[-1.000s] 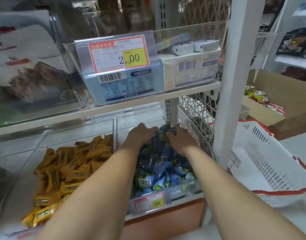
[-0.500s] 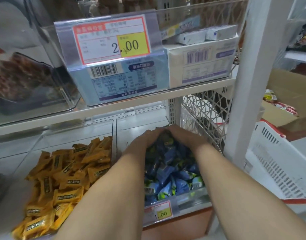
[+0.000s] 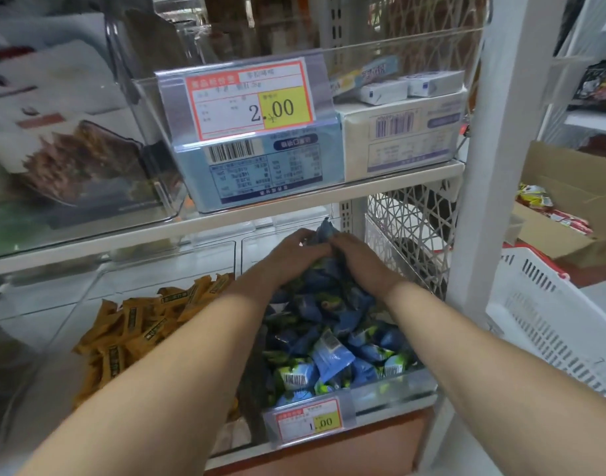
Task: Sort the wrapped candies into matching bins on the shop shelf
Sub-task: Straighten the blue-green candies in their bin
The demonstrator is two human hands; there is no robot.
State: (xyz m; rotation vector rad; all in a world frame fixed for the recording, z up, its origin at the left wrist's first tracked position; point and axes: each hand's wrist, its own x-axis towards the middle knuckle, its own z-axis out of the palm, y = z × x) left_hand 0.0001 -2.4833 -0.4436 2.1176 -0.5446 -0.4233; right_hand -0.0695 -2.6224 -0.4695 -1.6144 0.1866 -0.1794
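Left hand (image 3: 291,256) and right hand (image 3: 360,260) together clutch a bunch of blue foil-wrapped candies (image 3: 329,338) heaped in the clear plastic bin (image 3: 392,383) beneath them on the white shop shelf (image 3: 397,182), orange-wrapped candies (image 3: 140,324) lying to their left.

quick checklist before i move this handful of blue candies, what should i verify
1. Grip: left hand and right hand both curl round a bunch of blue candies at the back of the blue bin: ok.
2. Loose pieces: one wrapper pokes up between the hands: not ok, it may drop.
3. Strays in the blue bin: none visible; under the arms, cannot tell.
4. Yellow candies lie in their own bin to the left: ok.
5. Front heap reaches the rim; whether it will hold: cannot tell.
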